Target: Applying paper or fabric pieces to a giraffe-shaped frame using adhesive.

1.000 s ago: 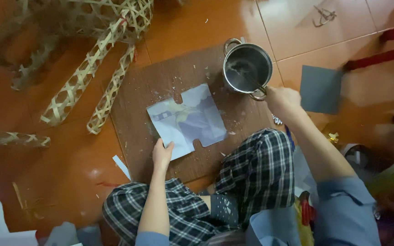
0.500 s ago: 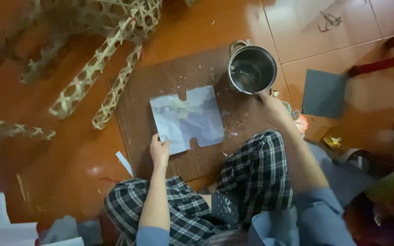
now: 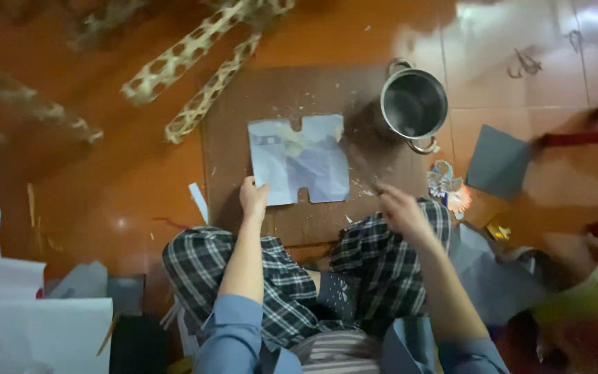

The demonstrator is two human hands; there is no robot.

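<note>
While you sit cross-legged on the orange tiled floor [image 3: 105, 208], your left hand [image 3: 252, 199] rests on the lower left corner of one pale cut-out sheet [image 3: 299, 159], fingers flat and spread loosely, pressing rather than gripping. That sheet lies on one brown board [image 3: 243, 97], roughly at its middle, with one notch in its top edge and one in its bottom edge. Your right hand [image 3: 399, 208] is blurred, just off the sheet's lower right corner over the board's edge; cannot tell whether its fingers are closed or what, if anything, they hold. One metal pot [image 3: 414, 105] with two loop handles stands upright at the board's upper right corner, well clear of both hands. Two woven lattice strips [image 3: 195, 69] lie slanted side by side off the board's upper left; a third, fainter woven piece [image 3: 36, 111] lies farther left. One dark grey square sheet [image 3: 496, 161] lies on the tiles right of the pot. One small coloured paper ornament [image 3: 444, 185] sits between the board and that grey sheet. One thin white strip [image 3: 198, 201] lies just left of the board, near your left hand. A stack of white sheets [image 3: 15, 305] sits at lower left. Small pale scraps are scattered on the board around the sheet, too many and too small to count.
</note>
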